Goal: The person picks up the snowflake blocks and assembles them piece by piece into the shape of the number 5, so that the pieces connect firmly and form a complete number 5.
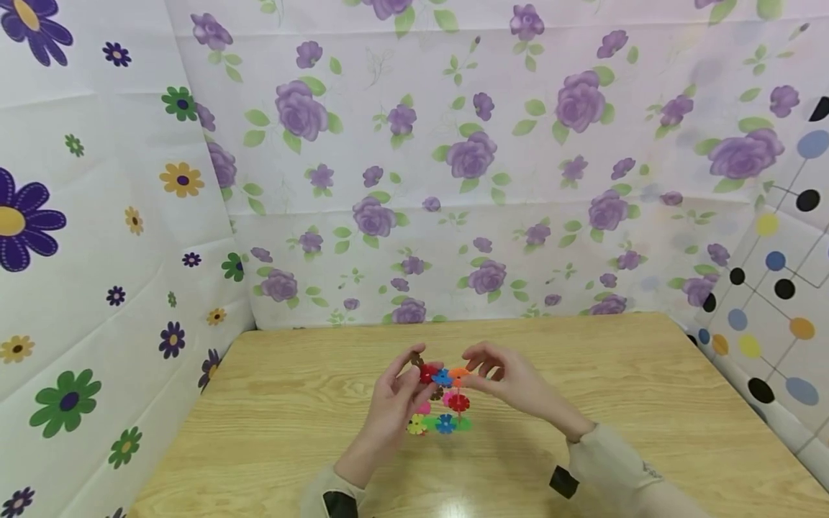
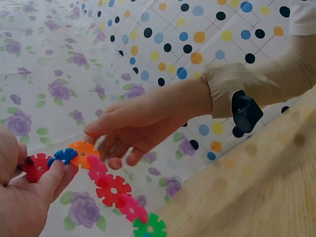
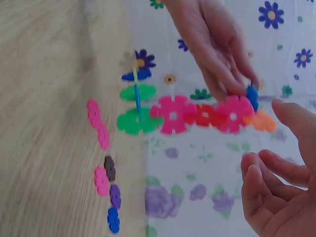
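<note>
I take twelve o'clock as straight away from me. The worktop (image 1: 291, 417) lies before me. Behind it, at twelve, hangs the back cloth (image 1: 388, 180); the left cloth (image 1: 97, 266) is at ten, the right cloth (image 1: 771, 320) at two. Over the worktop are the linked pieces (image 1: 458, 403). At their nine o'clock is my left grip (image 1: 391, 392), on their upper part; at three, just beside, is my right grip (image 1: 514, 380).

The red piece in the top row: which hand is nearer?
Left. The left hand holds the red piece; the right hand is farther right, beyond the blue piece.
</note>
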